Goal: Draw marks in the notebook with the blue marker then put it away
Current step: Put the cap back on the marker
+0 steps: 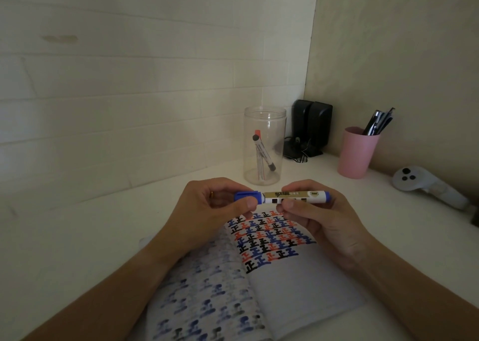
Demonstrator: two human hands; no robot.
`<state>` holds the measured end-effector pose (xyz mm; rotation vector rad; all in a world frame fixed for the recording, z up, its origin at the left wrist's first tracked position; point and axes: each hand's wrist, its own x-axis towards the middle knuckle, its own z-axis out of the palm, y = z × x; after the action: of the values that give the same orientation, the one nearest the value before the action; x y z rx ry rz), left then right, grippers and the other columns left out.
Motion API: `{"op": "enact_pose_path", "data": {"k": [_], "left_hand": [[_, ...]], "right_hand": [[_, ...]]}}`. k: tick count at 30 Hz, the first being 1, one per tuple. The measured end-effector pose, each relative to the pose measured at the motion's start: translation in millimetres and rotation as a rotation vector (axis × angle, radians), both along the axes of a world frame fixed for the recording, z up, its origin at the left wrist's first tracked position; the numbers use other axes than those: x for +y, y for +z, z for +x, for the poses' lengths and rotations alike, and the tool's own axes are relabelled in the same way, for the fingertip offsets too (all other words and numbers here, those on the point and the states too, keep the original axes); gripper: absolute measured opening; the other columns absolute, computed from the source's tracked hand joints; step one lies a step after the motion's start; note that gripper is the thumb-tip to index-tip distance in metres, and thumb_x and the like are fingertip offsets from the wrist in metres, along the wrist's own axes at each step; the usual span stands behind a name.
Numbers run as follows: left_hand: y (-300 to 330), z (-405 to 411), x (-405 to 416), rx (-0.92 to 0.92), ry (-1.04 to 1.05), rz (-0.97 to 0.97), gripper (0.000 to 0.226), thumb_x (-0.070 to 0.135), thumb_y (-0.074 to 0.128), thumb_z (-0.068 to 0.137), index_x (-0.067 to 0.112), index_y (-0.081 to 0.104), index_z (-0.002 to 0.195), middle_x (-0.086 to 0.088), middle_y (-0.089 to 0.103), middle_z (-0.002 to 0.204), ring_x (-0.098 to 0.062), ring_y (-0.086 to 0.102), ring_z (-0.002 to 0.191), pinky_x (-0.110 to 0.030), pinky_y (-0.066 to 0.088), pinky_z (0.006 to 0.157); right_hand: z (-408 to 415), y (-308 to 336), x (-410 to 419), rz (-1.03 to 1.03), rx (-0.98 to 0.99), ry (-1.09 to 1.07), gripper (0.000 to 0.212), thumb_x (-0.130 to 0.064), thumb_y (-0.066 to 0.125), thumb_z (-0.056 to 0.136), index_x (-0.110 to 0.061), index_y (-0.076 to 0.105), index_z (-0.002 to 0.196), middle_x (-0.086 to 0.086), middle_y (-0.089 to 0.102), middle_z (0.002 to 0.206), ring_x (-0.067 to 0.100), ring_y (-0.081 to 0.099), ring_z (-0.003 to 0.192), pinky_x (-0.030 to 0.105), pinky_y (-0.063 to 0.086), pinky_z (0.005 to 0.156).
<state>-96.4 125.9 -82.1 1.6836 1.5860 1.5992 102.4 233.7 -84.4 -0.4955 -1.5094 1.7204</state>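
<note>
Both hands hold the blue marker level above the top edge of the open notebook. The left hand pinches the blue cap at the marker's nine o'clock end between thumb and fingers; a ring shows on one finger. The right hand grips the barrel, thumb underneath, with the blue tail end sticking out toward three o'clock. The cap sits against the barrel; whether it is fully seated cannot be told.

The notebook lies flat on the white desk. Its right page carries rows of black, red and blue marks over the upper half, the lower half bare; the left page shows fainter, blurred marks.

At twelve o'clock from the hands stands a clear jar with two markers leaning inside. At one o'clock are black speakers, at two o'clock a pink cup of pens, and at three o'clock a white controller lies on the desk.
</note>
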Motion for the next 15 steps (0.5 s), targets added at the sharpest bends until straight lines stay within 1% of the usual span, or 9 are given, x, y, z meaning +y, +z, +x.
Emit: {"op": "enact_pose_path", "data": {"k": [2,4,7,10,15], "left_hand": [[0.3,1.3,-0.6,0.014,-0.003,0.004,0.018,0.011,0.077,0.082,0.010,0.078,0.099,-0.004,0.081,0.086,-0.020,0.078,0.077,-0.026,0.062,0.074],[0.2,1.2,-0.5,0.041,0.002,0.011,0.018,0.012,0.079,0.080,0.010,0.079,0.099,-0.003,0.081,0.088,-0.018,0.078,0.079,-0.026,0.062,0.074],[0.3,2.3,-1.5,0.054,0.000,0.024,0.019,0.012,0.080,0.078,0.010,0.079,0.097,0.000,0.081,0.088,-0.017,0.078,0.080,-0.023,0.061,0.073],[1.2,4.5,-3.9,0.085,-0.010,0.042,0.019,0.013,0.081,0.077,0.012,0.080,0.095,0.003,0.081,0.088,-0.016,0.077,0.080,-0.023,0.061,0.073],[2.3,6.6,-6.4,0.149,-0.022,0.073,0.019,0.012,0.082,0.077,0.014,0.080,0.096,0.004,0.081,0.089,-0.017,0.077,0.082,-0.027,0.062,0.076]], "right_hand": [[0.7,-1.5,-0.3,0.053,-0.058,-0.035,0.033,-0.015,0.081,0.065,-0.008,0.077,0.097,0.017,0.078,0.090,0.033,0.077,0.086,0.033,0.062,0.075],[1.1,-1.7,-0.2,0.091,-0.093,-0.061,0.035,-0.018,0.082,0.065,-0.009,0.078,0.098,0.017,0.079,0.091,0.033,0.077,0.086,0.034,0.062,0.075],[2.7,-2.8,0.8,0.072,-0.085,-0.051,0.030,-0.014,0.081,0.067,-0.006,0.079,0.097,0.019,0.079,0.090,0.028,0.077,0.082,0.029,0.062,0.073],[4.5,-5.1,0.8,0.065,-0.083,-0.026,0.028,-0.014,0.080,0.069,-0.003,0.079,0.095,0.020,0.079,0.089,0.028,0.077,0.080,0.028,0.063,0.072],[8.5,-2.8,-0.2,0.076,-0.055,0.001,0.026,-0.014,0.076,0.074,0.003,0.077,0.093,0.018,0.078,0.077,0.021,0.075,0.067,0.020,0.059,0.060]]}}
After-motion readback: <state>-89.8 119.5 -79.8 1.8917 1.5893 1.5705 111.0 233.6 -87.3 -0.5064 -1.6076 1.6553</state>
